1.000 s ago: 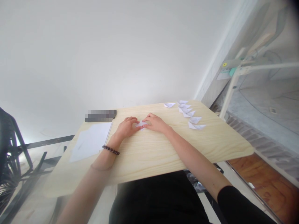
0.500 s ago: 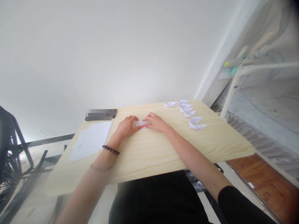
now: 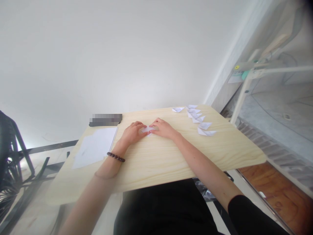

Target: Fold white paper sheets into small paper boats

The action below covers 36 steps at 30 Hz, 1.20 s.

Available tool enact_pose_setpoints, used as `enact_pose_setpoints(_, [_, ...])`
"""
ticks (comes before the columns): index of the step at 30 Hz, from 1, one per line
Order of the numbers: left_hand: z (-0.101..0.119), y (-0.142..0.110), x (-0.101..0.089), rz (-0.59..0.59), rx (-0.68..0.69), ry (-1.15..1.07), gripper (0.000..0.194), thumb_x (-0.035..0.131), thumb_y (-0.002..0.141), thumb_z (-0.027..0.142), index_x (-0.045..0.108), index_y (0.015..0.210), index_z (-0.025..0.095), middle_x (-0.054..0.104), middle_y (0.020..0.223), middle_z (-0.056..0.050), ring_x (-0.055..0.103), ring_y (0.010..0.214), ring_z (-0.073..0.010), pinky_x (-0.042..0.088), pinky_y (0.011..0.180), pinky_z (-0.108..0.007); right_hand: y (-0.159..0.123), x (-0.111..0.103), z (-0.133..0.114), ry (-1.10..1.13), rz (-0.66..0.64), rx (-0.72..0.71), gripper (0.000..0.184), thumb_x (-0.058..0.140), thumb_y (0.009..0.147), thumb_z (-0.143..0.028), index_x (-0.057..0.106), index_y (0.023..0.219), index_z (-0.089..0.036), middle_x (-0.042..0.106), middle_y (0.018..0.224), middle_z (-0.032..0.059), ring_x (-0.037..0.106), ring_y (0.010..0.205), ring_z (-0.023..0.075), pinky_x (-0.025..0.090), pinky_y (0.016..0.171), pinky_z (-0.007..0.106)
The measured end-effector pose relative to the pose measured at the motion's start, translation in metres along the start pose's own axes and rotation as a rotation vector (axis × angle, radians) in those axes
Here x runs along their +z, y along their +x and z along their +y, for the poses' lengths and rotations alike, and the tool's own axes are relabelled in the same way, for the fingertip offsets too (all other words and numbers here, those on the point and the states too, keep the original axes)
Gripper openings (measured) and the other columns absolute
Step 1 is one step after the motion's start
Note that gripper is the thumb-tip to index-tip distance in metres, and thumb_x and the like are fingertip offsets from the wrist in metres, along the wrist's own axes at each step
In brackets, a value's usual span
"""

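Note:
A small piece of folded white paper [image 3: 146,129] lies on the pale wooden table [image 3: 156,163], between my two hands. My left hand [image 3: 133,132] has its thumb and fingers closed on the paper's left side. From the right, my right hand [image 3: 163,128] pinches the same paper, its thumb close to the left thumb. The fingers cover much of the paper, so its exact folded shape is hard to make out. Several white folded paper boats [image 3: 194,114] stand toward the table's back right, with one boat [image 3: 177,109] a little apart to their left.
Loose white paper sheets [image 3: 96,145] are stacked at the table's left. Behind them lies a dark flat object [image 3: 106,120], partly blurred out. A white wall [image 3: 134,58] rises at the back edge, and a white metal frame [image 3: 242,94] stands off to the right.
The left fingertips have shifted very slightly inward on the paper. The right hand, the boats and the sheets look the same.

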<state>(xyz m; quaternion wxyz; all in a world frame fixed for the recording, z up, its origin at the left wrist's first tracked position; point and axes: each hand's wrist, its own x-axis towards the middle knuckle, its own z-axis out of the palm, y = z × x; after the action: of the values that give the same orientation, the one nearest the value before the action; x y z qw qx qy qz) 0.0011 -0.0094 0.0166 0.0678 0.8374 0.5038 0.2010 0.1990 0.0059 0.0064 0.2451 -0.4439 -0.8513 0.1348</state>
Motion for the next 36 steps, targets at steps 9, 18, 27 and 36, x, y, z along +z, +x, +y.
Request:
enact_pose_setpoints(9, [0.0006, -0.0001, -0.0008, -0.010, 0.002, 0.011, 0.043, 0.045, 0.073, 0.056, 0.059, 0.101, 0.026, 0.053, 0.107, -0.003, 0.048, 0.102, -0.0210, 0.040, 0.085, -0.031, -0.0007, -0.0011, -0.0018, 0.000, -0.008, 0.010, 0.034, 0.054, 0.074, -0.043, 0.059, 0.103, -0.025, 0.048, 0.095, 0.0036, 0.050, 0.091, 0.0134, 0.036, 0.085, 0.026])
enact_pose_setpoints(18, [-0.0003, -0.0001, -0.0004, -0.019, 0.010, 0.059, 0.045, 0.042, 0.074, 0.058, 0.057, 0.102, 0.027, 0.053, 0.109, -0.003, 0.048, 0.103, -0.0203, 0.041, 0.084, -0.030, -0.0008, -0.0005, -0.0005, 0.001, -0.001, 0.002, 0.034, 0.054, 0.074, -0.042, 0.059, 0.103, -0.026, 0.047, 0.095, 0.0032, 0.050, 0.091, 0.0132, 0.036, 0.084, 0.027])
enact_pose_setpoints(27, [-0.0005, -0.0004, -0.0003, -0.018, 0.009, 0.056, 0.044, 0.042, 0.074, 0.058, 0.057, 0.102, 0.027, 0.052, 0.109, -0.002, 0.048, 0.102, -0.0200, 0.041, 0.084, -0.030, -0.0007, -0.0015, -0.0015, 0.006, -0.013, 0.009, 0.034, 0.054, 0.074, -0.042, 0.059, 0.104, -0.025, 0.048, 0.095, 0.0031, 0.050, 0.091, 0.0133, 0.036, 0.084, 0.026])
enact_pose_setpoints(36, [-0.0011, 0.0003, 0.0006, -0.019, 0.006, 0.054, 0.044, 0.042, 0.074, 0.058, 0.058, 0.102, 0.027, 0.053, 0.109, -0.002, 0.047, 0.102, -0.0200, 0.041, 0.084, -0.031, -0.0003, 0.0004, 0.0004, 0.006, -0.001, -0.003, 0.034, 0.054, 0.074, -0.043, 0.059, 0.103, -0.026, 0.048, 0.094, 0.0028, 0.050, 0.090, 0.0135, 0.036, 0.084, 0.027])
